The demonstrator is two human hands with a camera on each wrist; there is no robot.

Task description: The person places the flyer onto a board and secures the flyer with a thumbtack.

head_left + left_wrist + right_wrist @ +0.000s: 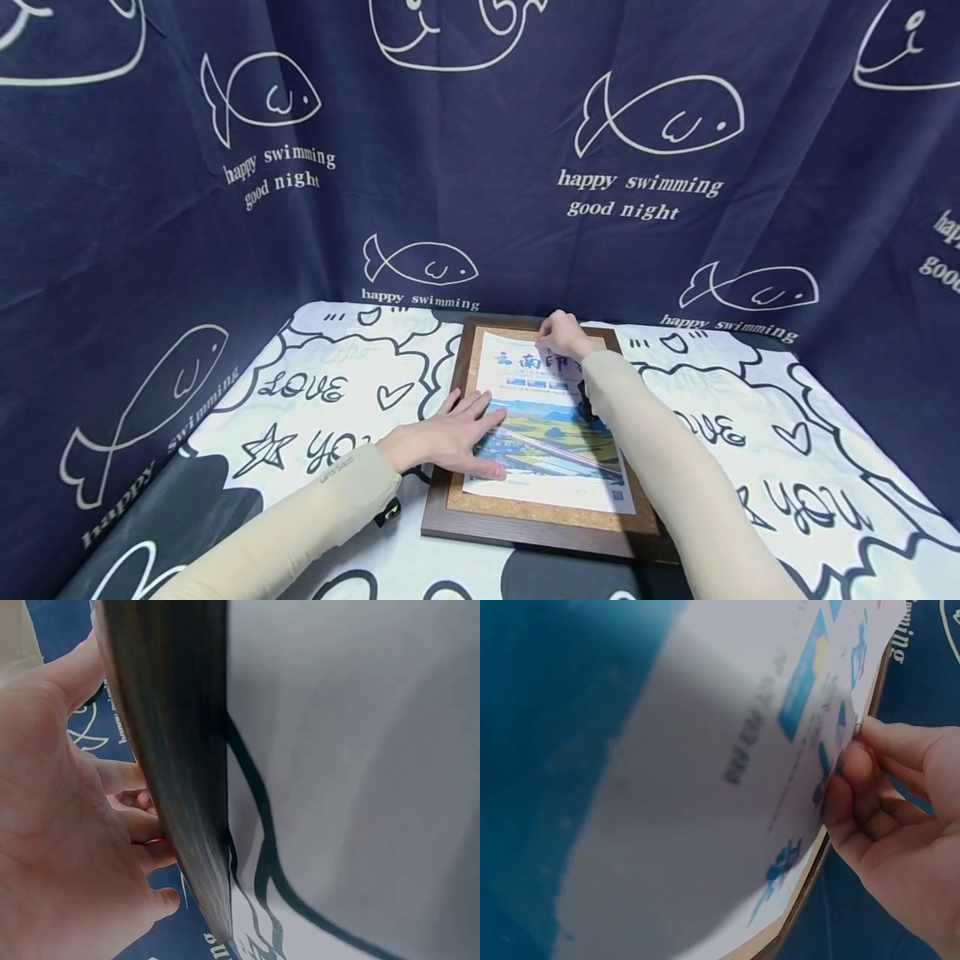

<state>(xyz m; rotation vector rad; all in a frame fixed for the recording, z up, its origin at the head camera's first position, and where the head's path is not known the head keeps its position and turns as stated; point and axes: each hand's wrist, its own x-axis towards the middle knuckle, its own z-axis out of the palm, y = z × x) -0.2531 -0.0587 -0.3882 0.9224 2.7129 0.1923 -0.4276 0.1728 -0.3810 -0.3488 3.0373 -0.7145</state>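
Observation:
A printed poster (551, 492) with blue lettering and a coloured landscape lies on a cork board (517, 505) in a dark wooden frame (525, 536). My left hand (450, 435) rests on the poster's left side, fingers spread over its edge and the cork. From the left wrist, that hand (67, 817) shows beyond the frame's side. At the poster's top, my right hand (562, 335) has its fingertips bunched against the paper. Seen from the right wrist, the hand (900, 795) pinches a small shiny pin (859, 727) at the paper's surface, mostly hidden by the fingertips.
A white cloth (315, 417) with black lettering and doodles covers the table under the board. Dark blue curtains (510, 208) with fish drawings hang close behind the board and along both sides.

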